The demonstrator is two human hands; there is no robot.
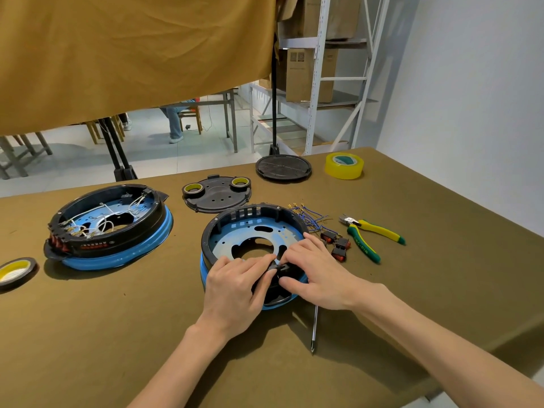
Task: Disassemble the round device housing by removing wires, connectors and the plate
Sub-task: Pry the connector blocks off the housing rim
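A round black housing (235, 222) with a blue rim stands in front of me, its blue inner plate (253, 234) bare of wires. My left hand (235, 287) and my right hand (312, 272) both grip the housing's near rim, their fingers pinching a small black part (278, 267) there. Blue wires (309, 216) with brass terminals and red rocker switches (338, 245) lie on the table just right of the housing. A second housing (109, 228), full of white wires, stands at the left.
Green-and-yellow pliers (371, 235) lie at the right. A screwdriver (314, 331) lies under my right wrist. A black cover (217, 194) carrying two tape rolls, a round black lid (283, 167), a clear tape roll (344, 165) and another tape roll (16, 270) sit around.
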